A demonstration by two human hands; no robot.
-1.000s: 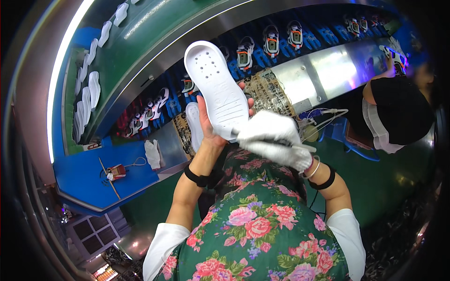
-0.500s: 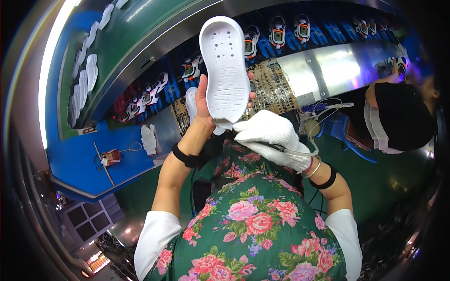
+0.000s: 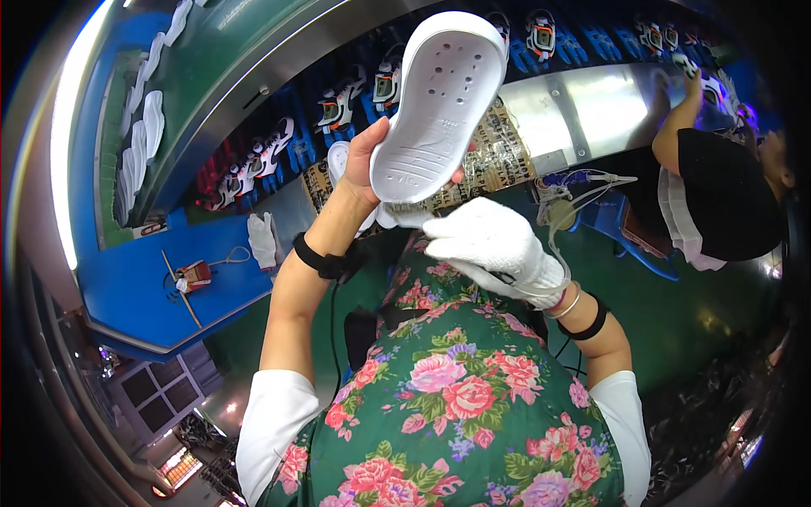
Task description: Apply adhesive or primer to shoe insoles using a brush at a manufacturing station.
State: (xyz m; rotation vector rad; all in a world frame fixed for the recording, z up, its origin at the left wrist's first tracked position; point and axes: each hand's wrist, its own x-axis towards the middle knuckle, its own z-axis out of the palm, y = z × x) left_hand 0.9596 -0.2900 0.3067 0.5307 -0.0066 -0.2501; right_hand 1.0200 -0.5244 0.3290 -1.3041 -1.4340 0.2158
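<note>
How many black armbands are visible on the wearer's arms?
2: the left armband around the forearm near the wrist, and the right armband around the other forearm. Any under the white sleeves would be hidden.

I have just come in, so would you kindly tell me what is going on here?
A person holds up a white sole in the bare left hand, its holed end farthest away. The gloved right hand is just below the sole's near end; what it grips, if anything, is hard to make out. Beyond, shoes stand in a line, and a co-worker is off to the right.
</note>
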